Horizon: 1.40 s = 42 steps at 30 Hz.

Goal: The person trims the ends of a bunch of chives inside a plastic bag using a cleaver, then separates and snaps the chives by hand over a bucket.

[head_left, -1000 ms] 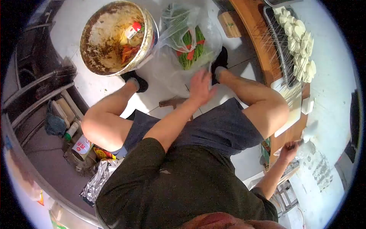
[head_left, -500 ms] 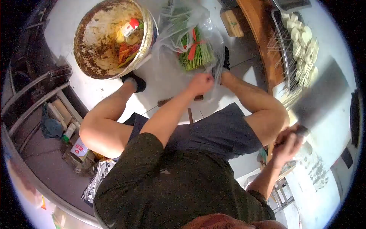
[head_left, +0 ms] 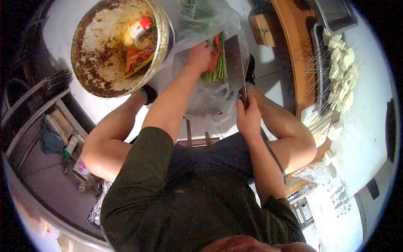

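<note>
My right hand [head_left: 249,117] is closed round the handle of a cleaver [head_left: 236,63]. The cleaver's broad dark blade points away from me, along the right side of a bunch of green stems [head_left: 216,76]. Red tape [head_left: 215,59] binds these thin vegetable stems, which lie in a clear plastic bag [head_left: 210,94] on the floor between my feet. On the bunch's left side, my left hand [head_left: 200,58] grips the stems with curled fingers. Its fingertips are partly hidden.
A stained bucket [head_left: 90,67] with scraps and a red-capped package stands at the left. At the right, skewered pale slices [head_left: 342,69] lie across a metal tray on a wooden-edged table [head_left: 304,80]. A wooden block [head_left: 262,31] sits beyond my right foot.
My right hand has swung the cleaver from above the right-hand table to beside the bunch. My left hand has moved forward and left, from the bag's near edge onto the stems.
</note>
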Each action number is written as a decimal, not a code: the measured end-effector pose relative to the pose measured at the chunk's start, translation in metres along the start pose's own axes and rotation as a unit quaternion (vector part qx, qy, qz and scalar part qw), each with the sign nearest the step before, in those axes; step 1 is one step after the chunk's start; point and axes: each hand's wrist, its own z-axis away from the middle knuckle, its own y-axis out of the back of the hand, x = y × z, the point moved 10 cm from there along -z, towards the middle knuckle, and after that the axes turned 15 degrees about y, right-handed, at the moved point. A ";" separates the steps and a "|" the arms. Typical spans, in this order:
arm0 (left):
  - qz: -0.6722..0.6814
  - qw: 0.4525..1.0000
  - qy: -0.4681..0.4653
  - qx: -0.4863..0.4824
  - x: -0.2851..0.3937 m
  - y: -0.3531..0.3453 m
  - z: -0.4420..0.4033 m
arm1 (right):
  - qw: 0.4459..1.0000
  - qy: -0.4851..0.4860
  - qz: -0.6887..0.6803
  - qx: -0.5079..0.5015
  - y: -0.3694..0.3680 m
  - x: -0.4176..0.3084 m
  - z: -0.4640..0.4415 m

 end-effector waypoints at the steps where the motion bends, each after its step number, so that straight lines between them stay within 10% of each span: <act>1: -0.016 1.000 -0.012 0.013 -0.002 -0.013 0.000 | 1.000 0.006 0.001 0.002 -0.004 -0.001 -0.003; 42: 0.059 0.979 -0.013 -0.196 -0.004 -0.026 -0.005 | 0.997 0.003 0.058 -0.057 -0.089 0.044 -0.025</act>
